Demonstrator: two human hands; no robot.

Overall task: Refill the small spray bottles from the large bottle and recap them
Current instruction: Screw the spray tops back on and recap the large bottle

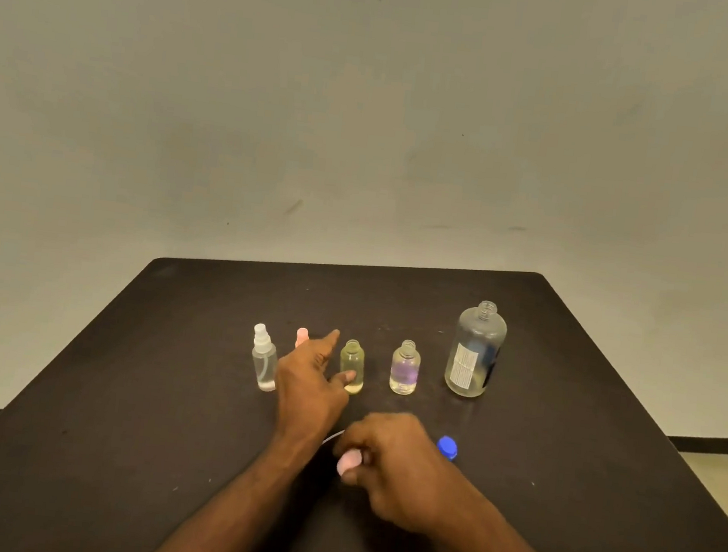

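Left of the large clear uncapped bottle (475, 355), almost empty, stood two open small bottles, purple-tinted (405, 368) and yellowish (351, 367). The left hand (310, 382) reached there, fingers spread. Nearer, with bare dark table (115, 407) around, the right hand (396, 463) pinched what seemed a pink spray cap (348, 461)

pink-capped bottle (302, 336): body hidden behind left hand (308, 387); only the cap shows.
pink cap (349, 461): mostly covered by the fingers of right hand (396, 463); shape blurred.
large bottle (475, 352): label print too small to read.
forearms: cut off by the bottom edge.
table (161, 389): near corners out of view.
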